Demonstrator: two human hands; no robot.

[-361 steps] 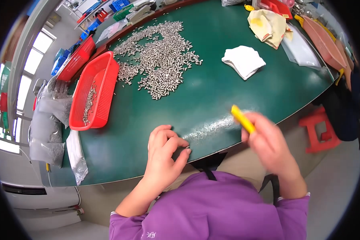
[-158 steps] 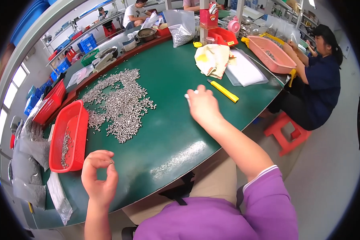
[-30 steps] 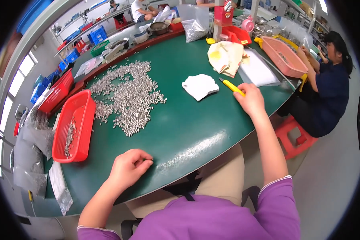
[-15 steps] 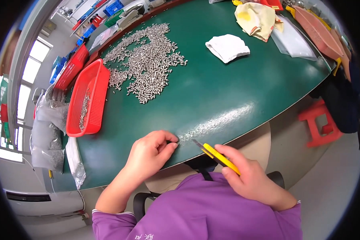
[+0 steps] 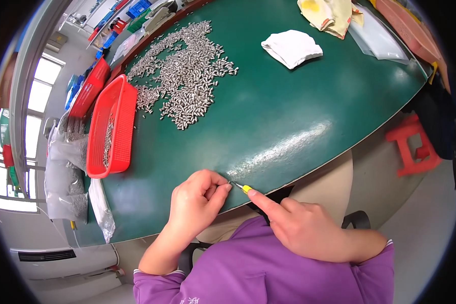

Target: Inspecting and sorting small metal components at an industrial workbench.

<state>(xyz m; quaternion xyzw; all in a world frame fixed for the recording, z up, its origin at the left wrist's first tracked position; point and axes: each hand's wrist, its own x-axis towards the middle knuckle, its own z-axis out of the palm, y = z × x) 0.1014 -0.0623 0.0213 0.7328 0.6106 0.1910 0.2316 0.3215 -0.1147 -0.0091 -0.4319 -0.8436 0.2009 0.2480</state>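
My left hand (image 5: 200, 200) is closed in a pinch above the near edge of the green table. Whatever sits between its thumb and forefinger is too small to make out. In my right hand (image 5: 304, 228) is a yellow utility knife (image 5: 246, 189), its handle mostly covered by the fingers. My right forefinger lies along the knife, and the blade tip meets the left fingertips. Farther off, a spread pile of small silvery metal pins (image 5: 190, 78) lies on the table (image 5: 268, 116).
At the left stands a red plastic basket (image 5: 124, 137) with some metal pins inside, beside clear bags (image 5: 66, 177) of small parts. A folded white cloth (image 5: 293, 48) and a yellowish cloth (image 5: 329, 15) lie at the far right. A red stool (image 5: 413, 147) stands on the floor.
My right hand has moved left and turned, bringing the knife's blade to the left fingertips; its fingers now cover more of the handle. The head view has shifted slightly.
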